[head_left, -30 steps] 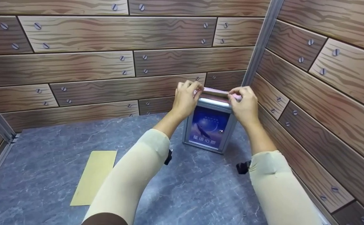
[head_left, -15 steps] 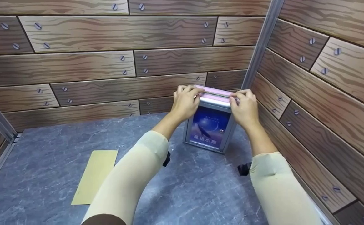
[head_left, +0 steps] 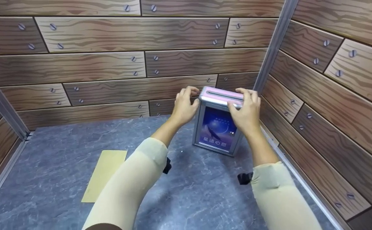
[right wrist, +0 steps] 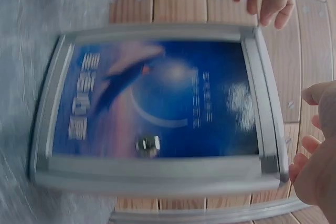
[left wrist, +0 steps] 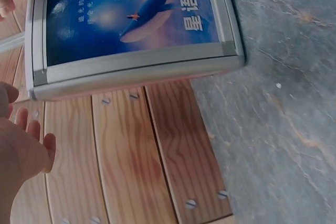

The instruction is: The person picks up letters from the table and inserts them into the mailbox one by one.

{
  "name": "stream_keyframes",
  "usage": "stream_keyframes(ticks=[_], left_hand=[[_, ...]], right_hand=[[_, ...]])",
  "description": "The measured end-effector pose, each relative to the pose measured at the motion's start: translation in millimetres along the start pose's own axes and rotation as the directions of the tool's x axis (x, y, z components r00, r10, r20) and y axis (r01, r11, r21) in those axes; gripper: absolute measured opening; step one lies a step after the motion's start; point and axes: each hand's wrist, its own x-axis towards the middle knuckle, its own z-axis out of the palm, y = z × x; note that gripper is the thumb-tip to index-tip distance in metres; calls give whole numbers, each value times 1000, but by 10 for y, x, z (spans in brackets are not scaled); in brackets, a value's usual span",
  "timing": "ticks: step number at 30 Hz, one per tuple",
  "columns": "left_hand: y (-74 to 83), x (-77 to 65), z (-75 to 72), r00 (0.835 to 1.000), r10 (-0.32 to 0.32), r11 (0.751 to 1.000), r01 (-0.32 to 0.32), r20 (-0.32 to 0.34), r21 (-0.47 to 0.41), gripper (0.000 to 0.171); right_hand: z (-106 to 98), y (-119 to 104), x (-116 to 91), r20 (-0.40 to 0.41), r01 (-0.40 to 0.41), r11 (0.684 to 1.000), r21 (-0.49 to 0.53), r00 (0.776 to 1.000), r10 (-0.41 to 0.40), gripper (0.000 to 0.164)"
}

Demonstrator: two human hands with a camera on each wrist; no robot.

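Silver-grey metal-framed box (head_left: 218, 127), upright, with a blue picture panel on its front and a pink top (head_left: 220, 98) cut by a long dark slot (head_left: 222, 95), stands on the grey-blue marble-patterned worktop (head_left: 205, 195) near the corner of the wood-print walls (head_left: 186, 62).

Head view: left hand (head_left: 185, 107) loosely parted beside the box's upper left edge; right hand (head_left: 248, 108) spread wider over the right end of the top, thumb toward the front rim. No held object visible in either. Flat yellow rectangular sheet (head_left: 104, 175) lies well apart, partly hidden by the cream left sleeve (head_left: 135, 179). Risk: thumb or fingertip snags the rim; box looks tall for its depth, so a tug could tip it or turn it. Second risk: sleeve brushes the sheet and drags it.

Left wrist view: left fingers relaxed, visibly apart from the box. An uneven nudge from one side, in my judgement, is the likelier upset than a lost grip.

Right wrist view: blurred. Right fingers loosely bent just beside the frame's corner; contact cannot be told. Slot's inside not visible, so anything stuck there would go unnoticed.
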Motion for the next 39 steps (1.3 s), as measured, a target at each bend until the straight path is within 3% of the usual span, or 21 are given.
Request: stream_keyframes(ticks=[8, 11, 19, 26, 31, 36, 39], left_hand=[[-337, -183, -211, 999, -16, 999, 14, -41, -40, 35], [-512, -280, -318, 997, -51, 998, 49, -55, -40, 34], [-987, -584, -655, 985, -149, 988, 146, -82, -49, 35], [-1373, -921, -952, 971, -226, 974, 224, -84, -26, 36], [-1692, -1180, -1155, 950, -306, 951, 307, -61, 15, 36], [-1938, -1411, -1395, 925, -381, 920, 377, 13, 107, 38], [-2072, -1533, -1566, 923, -382, 916, 370, 49, 157, 37]], right_hand=[[260, -180, -219, -4, 15, 999, 53, 1000, -14, 54], [371, -217, -315, 6, 6, 997, 82, 1000, -7, 51], [770, -255, -681, 98, -111, 965, 239, 991, 90, 46], [1182, -212, -1090, 219, -226, 916, 332, 963, 159, 44], [1413, -222, -1307, 364, -295, 890, 348, 917, 161, 47], [1598, -275, -1510, 534, -451, 831, 326, 813, 232, 51], [1706, -341, -1630, 609, -521, 795, 312, 752, 253, 53]])
